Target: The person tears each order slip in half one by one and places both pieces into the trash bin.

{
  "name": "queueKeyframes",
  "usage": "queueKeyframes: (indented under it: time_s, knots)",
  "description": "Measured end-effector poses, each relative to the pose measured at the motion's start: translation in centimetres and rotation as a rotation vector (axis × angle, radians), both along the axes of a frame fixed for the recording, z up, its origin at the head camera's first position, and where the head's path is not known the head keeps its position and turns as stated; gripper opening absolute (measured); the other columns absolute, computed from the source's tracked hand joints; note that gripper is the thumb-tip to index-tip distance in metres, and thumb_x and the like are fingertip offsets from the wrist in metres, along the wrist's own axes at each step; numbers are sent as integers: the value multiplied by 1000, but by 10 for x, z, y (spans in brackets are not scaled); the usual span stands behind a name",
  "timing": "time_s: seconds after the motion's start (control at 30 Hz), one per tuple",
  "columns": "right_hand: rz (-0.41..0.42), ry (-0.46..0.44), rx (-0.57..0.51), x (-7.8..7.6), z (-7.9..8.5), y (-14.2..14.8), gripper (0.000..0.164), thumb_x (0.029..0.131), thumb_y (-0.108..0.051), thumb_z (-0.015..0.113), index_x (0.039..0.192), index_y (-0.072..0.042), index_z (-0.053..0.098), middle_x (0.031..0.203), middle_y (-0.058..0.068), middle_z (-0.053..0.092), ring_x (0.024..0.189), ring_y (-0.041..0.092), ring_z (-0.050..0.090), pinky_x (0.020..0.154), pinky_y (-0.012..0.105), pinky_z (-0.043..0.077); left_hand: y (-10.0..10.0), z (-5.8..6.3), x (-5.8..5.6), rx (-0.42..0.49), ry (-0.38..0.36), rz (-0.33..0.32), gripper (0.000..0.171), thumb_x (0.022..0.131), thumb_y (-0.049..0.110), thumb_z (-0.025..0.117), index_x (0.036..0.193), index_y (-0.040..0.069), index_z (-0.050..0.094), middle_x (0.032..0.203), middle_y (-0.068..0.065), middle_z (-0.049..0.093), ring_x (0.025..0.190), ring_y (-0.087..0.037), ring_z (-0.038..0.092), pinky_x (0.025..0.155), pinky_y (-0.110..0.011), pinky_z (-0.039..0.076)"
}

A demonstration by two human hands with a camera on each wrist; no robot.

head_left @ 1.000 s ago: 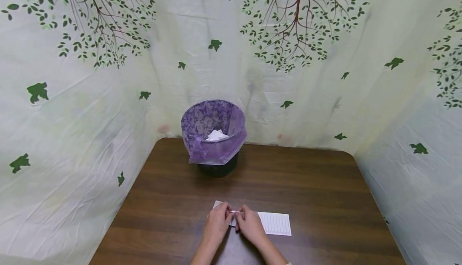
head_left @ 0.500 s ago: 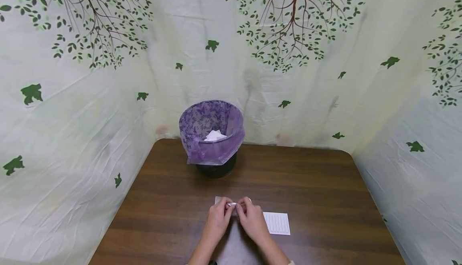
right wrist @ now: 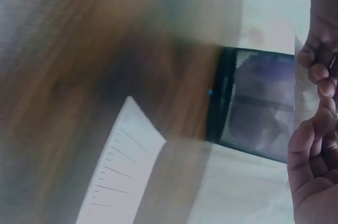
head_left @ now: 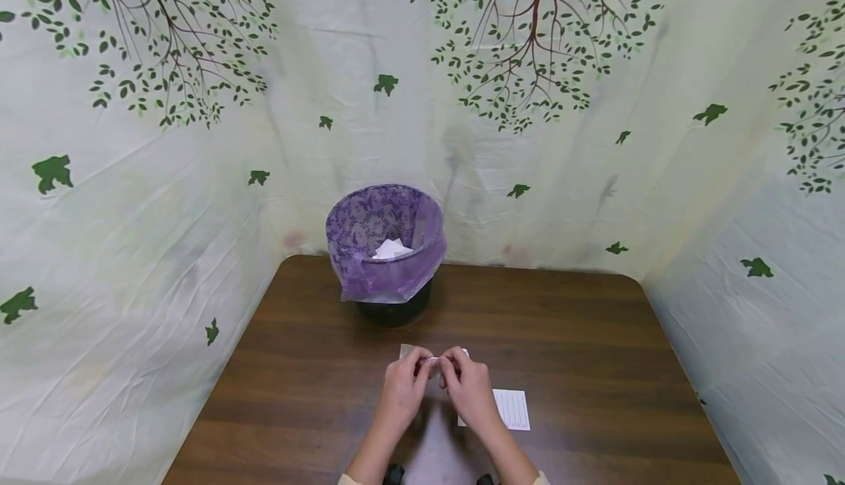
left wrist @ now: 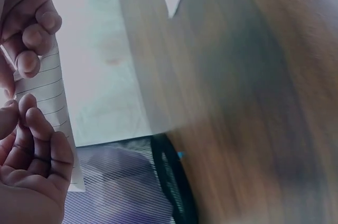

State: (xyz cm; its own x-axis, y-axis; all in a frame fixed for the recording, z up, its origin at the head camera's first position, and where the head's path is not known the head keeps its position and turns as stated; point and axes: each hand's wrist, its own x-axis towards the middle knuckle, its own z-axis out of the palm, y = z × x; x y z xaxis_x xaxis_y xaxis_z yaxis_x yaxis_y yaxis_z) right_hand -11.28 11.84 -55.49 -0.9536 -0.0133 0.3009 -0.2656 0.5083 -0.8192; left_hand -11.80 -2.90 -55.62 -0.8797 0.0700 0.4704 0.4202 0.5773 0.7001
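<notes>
Both hands pinch a lined sheet of paper (left wrist: 47, 94) at its near edge, fingertips close together, held up over the table. In the head view, the left hand (head_left: 403, 386) is on the left side of the sheet and the right hand (head_left: 470, 389) on the right; the fingers hide most of the paper, with a pale corner showing beyond the left fingertips. A second lined paper (head_left: 511, 409) lies on the table, partly behind the right forearm. The right wrist view shows this paper (right wrist: 119, 176) lying below the hands.
A black mesh bin (head_left: 394, 312) with a purple floral liner stands at the back of the brown wooden table (head_left: 561, 331). Crumpled white paper (head_left: 392, 249) lies inside it. Pale fabric with leaf and branch prints (head_left: 370, 147) encloses the table on three sides.
Both hands have risen and moved forward, away from the body, carrying the pinched sheet off the table. The other lined paper has stayed in place. The head view has shifted slightly.
</notes>
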Motion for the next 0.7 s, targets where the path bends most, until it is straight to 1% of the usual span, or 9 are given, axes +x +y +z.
queueKeyframes:
  time_s: [0.13, 0.23, 0.33, 0.5, 0.63, 0.7]
  knots:
    - [13, -63, -103, 1, 12, 2, 16, 105, -11, 65, 90, -16, 68, 59, -5, 65, 50, -2, 52, 51, 19, 45, 2, 7, -1, 36, 60, -22, 11, 94, 9, 78, 91, 12, 68, 71, 6, 66, 66, -2, 57, 61, -17, 49]
    - [22, -129, -188, 2, 19, 2, 17, 105, -11, 64, 89, -14, 68, 61, 0, 66, 50, 2, 55, 50, 20, 47, 4, 11, -1, 59, 76, -38, 10, 95, 8, 77, 92, 12, 69, 72, 5, 69, 67, -4, 62, 63, -17, 50]
    - [21, -174, -250, 3, 25, 3, 18, 106, -11, 63, 89, -11, 69, 62, 4, 67, 50, 4, 56, 50, 20, 47, 6, 16, 0, 72, 56, -43, 8, 95, 9, 77, 93, 13, 69, 74, 4, 70, 68, -5, 63, 64, -17, 51]
    - [18, -209, -333, 4, 29, 3, 19, 106, -12, 64, 88, -8, 68, 63, 9, 66, 50, 7, 55, 50, 19, 44, 6, 27, 3, 85, -2, -48, 6, 97, 14, 76, 94, 15, 70, 76, 5, 71, 70, -3, 62, 64, -19, 52]
    - [23, -250, -392, 5, 31, 4, 20, 106, -13, 63, 88, -5, 67, 64, 13, 65, 50, 9, 54, 52, 19, 44, 8, 32, 5, 94, -37, -46, 6, 99, 18, 75, 95, 16, 71, 77, 6, 72, 71, -2, 62, 63, -19, 51]
    - [29, -266, -410, 5, 32, 4, 21, 107, -13, 62, 89, -3, 66, 64, 13, 65, 50, 9, 54, 53, 20, 46, 8, 34, 5, 101, -50, -42, 6, 99, 18, 75, 94, 17, 72, 76, 7, 72, 71, -2, 62, 62, -19, 50]
